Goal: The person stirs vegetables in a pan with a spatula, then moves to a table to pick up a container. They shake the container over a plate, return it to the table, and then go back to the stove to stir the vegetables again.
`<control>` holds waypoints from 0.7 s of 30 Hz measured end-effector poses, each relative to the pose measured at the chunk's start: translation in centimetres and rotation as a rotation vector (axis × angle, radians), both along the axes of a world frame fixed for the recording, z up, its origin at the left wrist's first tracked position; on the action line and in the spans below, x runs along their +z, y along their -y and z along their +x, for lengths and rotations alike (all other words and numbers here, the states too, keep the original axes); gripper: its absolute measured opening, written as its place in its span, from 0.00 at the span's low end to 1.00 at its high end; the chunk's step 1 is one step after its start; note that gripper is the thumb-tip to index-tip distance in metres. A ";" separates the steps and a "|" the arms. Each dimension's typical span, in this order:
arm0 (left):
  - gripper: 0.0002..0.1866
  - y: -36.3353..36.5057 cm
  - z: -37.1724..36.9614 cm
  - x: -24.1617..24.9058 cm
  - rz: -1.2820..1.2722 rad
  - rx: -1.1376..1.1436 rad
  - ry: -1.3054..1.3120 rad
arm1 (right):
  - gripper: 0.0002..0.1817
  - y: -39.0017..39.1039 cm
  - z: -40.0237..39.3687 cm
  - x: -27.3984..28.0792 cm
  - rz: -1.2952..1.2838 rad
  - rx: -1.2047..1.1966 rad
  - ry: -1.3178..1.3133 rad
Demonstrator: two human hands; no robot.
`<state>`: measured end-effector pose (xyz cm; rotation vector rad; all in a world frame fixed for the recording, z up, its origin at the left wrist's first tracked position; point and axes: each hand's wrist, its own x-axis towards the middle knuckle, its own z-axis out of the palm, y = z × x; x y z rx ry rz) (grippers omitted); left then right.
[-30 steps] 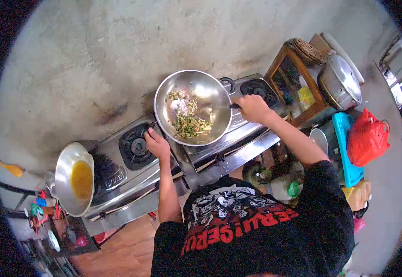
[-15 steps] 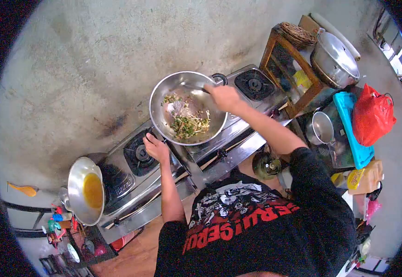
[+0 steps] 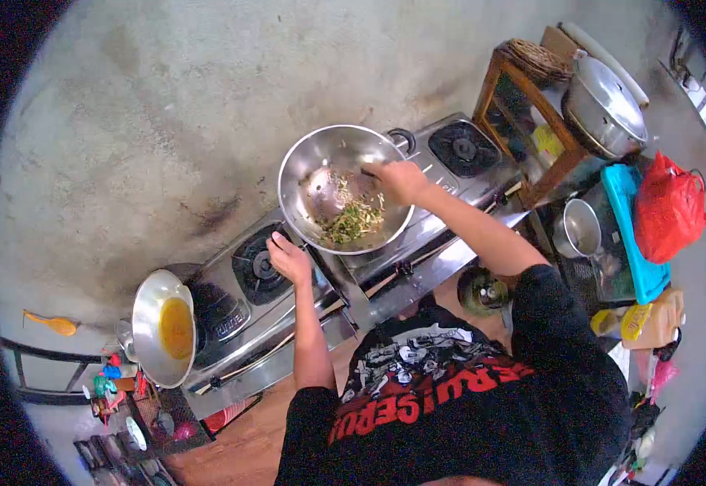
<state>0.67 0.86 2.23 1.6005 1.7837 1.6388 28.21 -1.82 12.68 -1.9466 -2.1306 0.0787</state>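
A large steel wok (image 3: 308,155) sits over the stove, with chopped green and pale pieces of food (image 3: 353,223) gathered in its lower part. My left hand (image 3: 290,261) is closed at the wok's near-left side, around its handle, which the fingers mostly cover. Over the wok's right rim, my right hand (image 3: 402,182) grips the dark handle of a spatula (image 3: 371,170). The spatula's head is down among the food and hard to make out.
Left on the stove stands a second wok (image 3: 149,324) holding yellow-brown oil (image 3: 176,328). A bare burner (image 3: 465,148) lies to the right. Farther right are a wooden cabinet (image 3: 547,178), a lidded pot (image 3: 604,105), a small pot (image 3: 577,228) and a red bag (image 3: 671,206).
My right hand has moved down, closer to the food, with the spatula. The food has shifted together toward the wok's lower middle. The whole view has slid slightly; my left hand keeps its hold.
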 end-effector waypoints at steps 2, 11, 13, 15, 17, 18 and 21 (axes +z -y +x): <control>0.24 -0.5 -0.2 -0.5 0.009 0.014 -0.024 | 0.31 0.8 0.8 -0.1 -0.155 0.180 0.030; 0.25 0.7 0.2 0.3 -0.070 0.006 0.036 | 0.24 0.8 1.4 2.7 -0.148 0.104 -0.074; 0.24 0.1 -0.1 -0.3 -0.083 0.009 0.042 | 0.23 1.0 0.9 0.9 -0.179 0.199 -0.127; 0.24 0.1 0.1 0.4 -0.099 0.022 0.054 | 0.23 1.4 2.6 0.9 -0.142 0.302 -0.189; 0.24 0.5 0.1 0.5 -0.096 0.015 0.057 | 0.22 2.1 4.6 2.4 -0.307 0.419 -0.168; 0.24 0.5 0.0 0.3 -0.103 0.014 0.056 | 0.24 2.9 4.7 4.5 -0.330 0.346 -0.056; 0.24 0.3 0.3 0.1 -0.040 0.073 0.021 | 0.23 3.2 5.0 5.3 -0.280 0.373 -0.119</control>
